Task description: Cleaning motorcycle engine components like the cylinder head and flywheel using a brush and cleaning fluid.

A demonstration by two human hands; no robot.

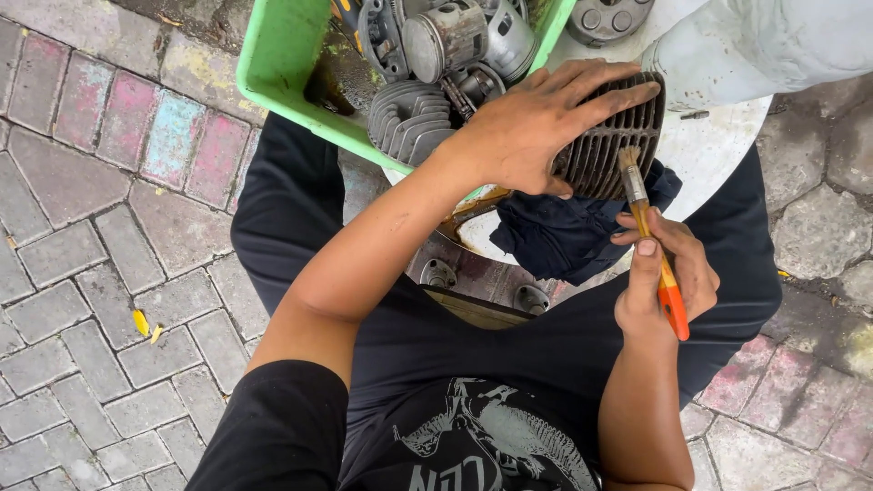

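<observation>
Nearest to us, our right hand [662, 282] is closed around a paintbrush [653, 245] with an orange handle. Its long axis runs nearly straight away from us, bristles at the far end, touching the near edge of a dark finned engine cylinder [611, 145]. The lower part of the handle sits inside our grip, so only its orange tail shows below the fingers.

Just beyond, our left hand [536, 127] lies flat and spread over the cylinder, holding it down; the palm covers its left half, so we cannot make out its full shape. The fins run away from us. Under it, a dark blue rag [564, 238] lies bunched on a round white worktop [718, 150].

Farther off, left of the left hand, a green tray [282, 55] holds grey engine parts [455, 45], cut off by the frame's top edge. At the far right, a pale sleeve [773, 41] is partly in view.
</observation>
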